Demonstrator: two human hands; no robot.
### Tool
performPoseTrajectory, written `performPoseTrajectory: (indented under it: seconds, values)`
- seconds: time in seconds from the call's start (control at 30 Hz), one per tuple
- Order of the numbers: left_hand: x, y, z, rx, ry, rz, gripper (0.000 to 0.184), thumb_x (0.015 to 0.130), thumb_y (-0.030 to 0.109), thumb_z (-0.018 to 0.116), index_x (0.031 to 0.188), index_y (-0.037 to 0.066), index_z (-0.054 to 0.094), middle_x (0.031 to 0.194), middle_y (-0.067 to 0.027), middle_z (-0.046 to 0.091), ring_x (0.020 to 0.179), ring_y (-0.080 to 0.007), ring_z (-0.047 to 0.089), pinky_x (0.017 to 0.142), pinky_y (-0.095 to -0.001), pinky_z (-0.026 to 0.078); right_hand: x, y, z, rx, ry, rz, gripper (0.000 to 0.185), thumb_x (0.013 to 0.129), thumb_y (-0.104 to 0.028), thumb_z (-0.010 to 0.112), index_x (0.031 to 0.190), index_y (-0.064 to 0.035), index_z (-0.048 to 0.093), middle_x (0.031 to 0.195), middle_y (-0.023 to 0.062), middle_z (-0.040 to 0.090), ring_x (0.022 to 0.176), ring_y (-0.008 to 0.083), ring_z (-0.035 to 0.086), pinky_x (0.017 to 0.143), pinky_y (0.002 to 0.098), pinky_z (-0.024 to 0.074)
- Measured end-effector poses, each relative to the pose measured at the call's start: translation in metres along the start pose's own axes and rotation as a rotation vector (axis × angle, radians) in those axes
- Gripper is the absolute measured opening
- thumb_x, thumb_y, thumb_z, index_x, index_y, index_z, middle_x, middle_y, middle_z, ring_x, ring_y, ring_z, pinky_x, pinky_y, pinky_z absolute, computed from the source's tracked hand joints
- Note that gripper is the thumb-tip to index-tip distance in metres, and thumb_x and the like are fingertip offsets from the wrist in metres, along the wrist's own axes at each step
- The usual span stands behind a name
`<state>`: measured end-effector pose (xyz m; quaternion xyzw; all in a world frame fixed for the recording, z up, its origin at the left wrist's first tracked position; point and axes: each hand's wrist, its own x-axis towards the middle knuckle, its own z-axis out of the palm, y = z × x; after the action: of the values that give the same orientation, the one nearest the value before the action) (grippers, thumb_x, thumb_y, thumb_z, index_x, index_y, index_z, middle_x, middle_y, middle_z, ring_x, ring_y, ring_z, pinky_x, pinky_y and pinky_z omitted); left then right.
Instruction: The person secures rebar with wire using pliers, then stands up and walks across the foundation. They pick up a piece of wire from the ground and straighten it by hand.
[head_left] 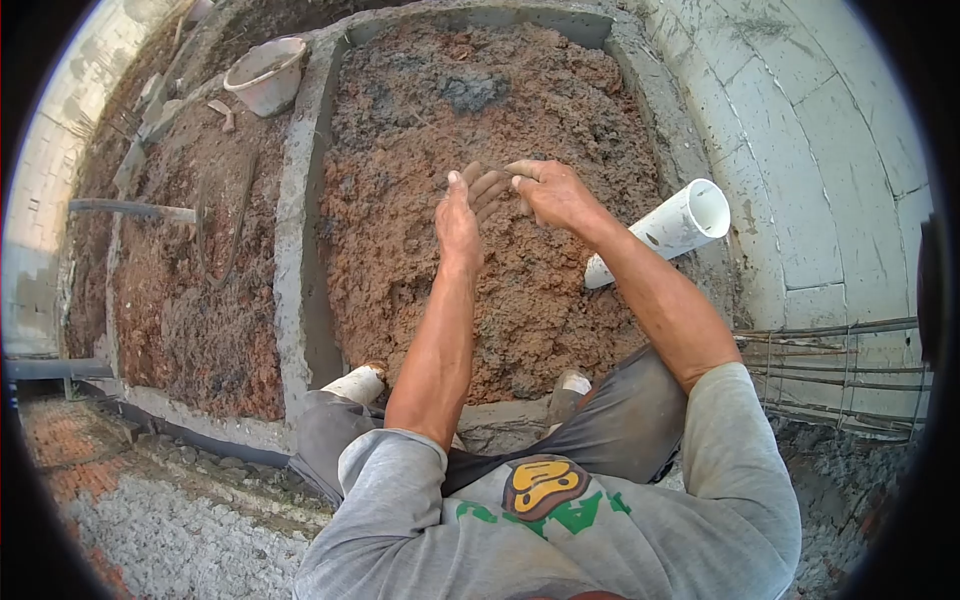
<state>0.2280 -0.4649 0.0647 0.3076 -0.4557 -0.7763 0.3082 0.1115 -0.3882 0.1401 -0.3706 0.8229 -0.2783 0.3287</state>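
Over the reddish-brown soil [420, 330] inside a concrete-edged bed, both hands are held close to each other. My left hand [466, 212] has its fingers stretched out and the thumb up, with nothing in it. My right hand [548, 190] is just to its right, fingers bent toward the left hand's fingertips; whether anything is between its fingers cannot be made out. A white pipe [665, 228] sticks up at a slant from the soil, beside my right forearm. A darker grey patch [472, 92] lies in the soil beyond the hands.
A white bucket [268, 82] sits at the upper left, beside the concrete beam [300, 230]. Another soil strip with a grey pipe [130, 209] lies to the left. A block wall [800, 150] rises at the right, with rebar [850, 350] sticking out below it.
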Motion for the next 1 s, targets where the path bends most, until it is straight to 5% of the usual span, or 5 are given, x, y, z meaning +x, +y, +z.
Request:
performPoseTrajectory:
  seconds: [0.37, 0.7, 0.77, 0.87, 1.0]
  values:
    - [0.016, 0.013, -0.025, -0.241, -0.007, -0.012, 0.063, 0.101, 0.048, 0.021, 0.135, -0.003, 0.038, 0.133, -0.0242, 0.048, 0.119, -0.0334, 0.051, 0.1, -0.0436, 0.044, 0.005, 0.012, 0.008, 0.108, -0.196, 0.007, 0.038, 0.095, -0.018, 0.048, 0.129, -0.0049, 0.055, 0.066, 0.0031, 0.06, 0.05, 0.0097, 0.051, 0.048, 0.0275, 0.045]
    - [0.022, 0.024, -0.036, -0.34, 0.046, -0.034, 0.068, 0.101, 0.05, 0.013, 0.132, -0.005, 0.039, 0.133, -0.0289, 0.046, 0.12, -0.0379, 0.051, 0.101, -0.0471, 0.044, 0.011, 0.015, 0.011, 0.033, -0.157, -0.017, 0.033, 0.096, -0.019, 0.048, 0.123, -0.0057, 0.06, 0.068, 0.0025, 0.062, 0.061, 0.0105, 0.059, 0.057, 0.0286, 0.0499]
    - [0.022, 0.028, -0.04, -0.251, 0.112, -0.119, 0.07, 0.1, 0.05, 0.011, 0.13, -0.005, 0.041, 0.127, -0.0289, 0.052, 0.114, -0.0371, 0.056, 0.096, -0.0449, 0.05, 0.003, 0.007, 0.005, -0.026, -0.221, 0.054, 0.035, 0.096, -0.024, 0.047, 0.123, -0.0076, 0.061, 0.077, 0.0069, 0.068, 0.079, 0.0157, 0.065, 0.085, 0.0405, 0.0483]
    - [0.023, 0.029, -0.052, -0.168, 0.115, -0.125, 0.07, 0.1, 0.05, 0.011, 0.126, -0.005, 0.045, 0.122, -0.028, 0.056, 0.108, -0.0354, 0.061, 0.088, -0.0413, 0.054, 0.003, 0.01, 0.007, -0.06, -0.198, -0.034, 0.032, 0.097, -0.021, 0.047, 0.123, -0.0081, 0.06, 0.07, 0.003, 0.063, 0.065, 0.0114, 0.061, 0.062, 0.0305, 0.0527]
    - [0.023, 0.03, -0.052, -0.171, 0.1, -0.104, 0.07, 0.1, 0.05, 0.013, 0.127, -0.005, 0.046, 0.121, -0.0273, 0.056, 0.105, -0.0338, 0.062, 0.083, -0.0384, 0.057, -0.001, 0.007, 0.008, 0.039, -0.251, 0.017, 0.033, 0.097, -0.02, 0.047, 0.125, -0.0058, 0.058, 0.069, 0.0034, 0.063, 0.062, 0.011, 0.06, 0.057, 0.029, 0.0519]
